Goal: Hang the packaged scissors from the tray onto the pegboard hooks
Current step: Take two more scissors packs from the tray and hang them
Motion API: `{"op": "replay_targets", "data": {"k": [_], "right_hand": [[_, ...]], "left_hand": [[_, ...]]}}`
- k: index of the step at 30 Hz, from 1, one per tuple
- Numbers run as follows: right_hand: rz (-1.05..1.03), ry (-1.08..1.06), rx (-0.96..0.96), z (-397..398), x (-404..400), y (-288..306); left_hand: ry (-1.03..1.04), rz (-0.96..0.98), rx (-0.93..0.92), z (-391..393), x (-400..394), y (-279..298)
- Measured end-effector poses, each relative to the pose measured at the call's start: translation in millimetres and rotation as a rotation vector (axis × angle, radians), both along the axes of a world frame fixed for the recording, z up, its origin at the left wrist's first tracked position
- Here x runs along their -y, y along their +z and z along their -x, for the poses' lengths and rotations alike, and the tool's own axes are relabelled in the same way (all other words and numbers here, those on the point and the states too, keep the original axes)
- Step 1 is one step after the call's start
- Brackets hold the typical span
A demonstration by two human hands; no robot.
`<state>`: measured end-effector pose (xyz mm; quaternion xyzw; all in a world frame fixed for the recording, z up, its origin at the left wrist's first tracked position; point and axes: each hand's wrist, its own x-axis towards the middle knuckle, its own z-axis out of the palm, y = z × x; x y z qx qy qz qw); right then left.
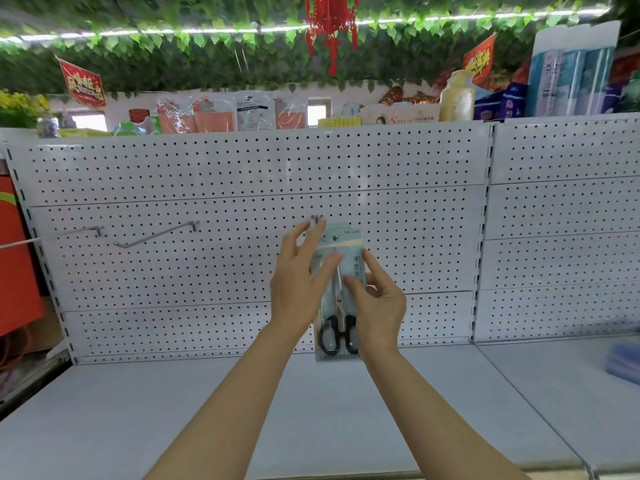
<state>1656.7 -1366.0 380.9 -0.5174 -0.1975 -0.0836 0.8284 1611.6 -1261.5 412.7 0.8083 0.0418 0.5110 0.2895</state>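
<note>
The packaged scissors (341, 306), black-handled in a clear blister card, stand upright against the white pegboard (242, 174), just above the shelf. My right hand (379, 301) pinches the pack's right side at mid height. My left hand (299, 282) has its thumb across the front of the pack, with its fingers spread up past the top left corner. A hook mount (317, 218) sits on the pegboard just behind those fingertips. A small dot shows at the pack's hang hole; I cannot tell whether a hook passes through it.
Two bare metal hooks (156, 234) (97, 231) stick out of the pegboard to the left. The grey shelf (242, 403) runs below. A blue tray-like object (625, 363) lies at the right edge. Assorted goods line the top of the rack.
</note>
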Motion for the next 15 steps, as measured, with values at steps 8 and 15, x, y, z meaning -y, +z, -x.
{"op": "replay_targets", "data": {"k": [8, 15], "right_hand": [[-0.006, 0.006, -0.034, -14.8, -13.7, -5.8], [0.084, -0.058, -0.006, -30.4, -25.9, -6.9]], "left_hand": [[0.160, -0.062, -0.138, -19.6, -5.6, -4.3], [0.234, -0.110, -0.182, -32.3, -13.4, -4.2]]}}
